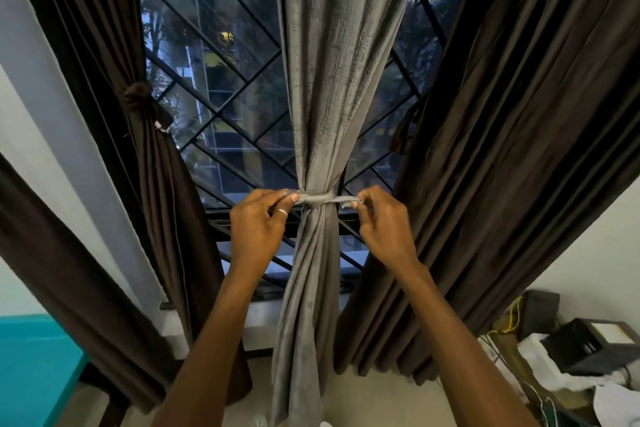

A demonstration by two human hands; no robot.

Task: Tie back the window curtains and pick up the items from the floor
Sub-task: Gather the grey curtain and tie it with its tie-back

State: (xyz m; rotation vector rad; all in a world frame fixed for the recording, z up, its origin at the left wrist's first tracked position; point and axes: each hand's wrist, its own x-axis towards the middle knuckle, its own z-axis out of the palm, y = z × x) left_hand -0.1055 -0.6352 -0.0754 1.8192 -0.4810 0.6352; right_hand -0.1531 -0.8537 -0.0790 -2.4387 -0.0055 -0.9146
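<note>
The grey curtain [322,80] hangs gathered between my hands, cinched at its waist by a tie [317,199] of the same grey cloth. My left hand [258,222] pinches one end of that tie between thumb and fingers, and my right hand [384,222] pinches the other end. Both pull outward at the same level, so the band lies taut across the front of the bunch. I judge I am drawing the first crossing tight. I cannot tell whether a knot is finished, since the ends are short and partly hidden in my fingers. A ring [281,212] sits on a finger of the left hand.

Out past my left hand, a brown curtain [138,100] is already bunched and knotted, so that one looks done. Past my right hand, the other brown curtain [519,114] hangs loose, with no tie on it that I can see, so it is left to do. Behind them all is the window grille [225,80].

Below and beyond my right forearm, a black box [588,347] sits among white cloth or paper and cords. I cannot say whether any of that lies on the floor. With both hands busy here, the picking up looks not yet begun.
</note>
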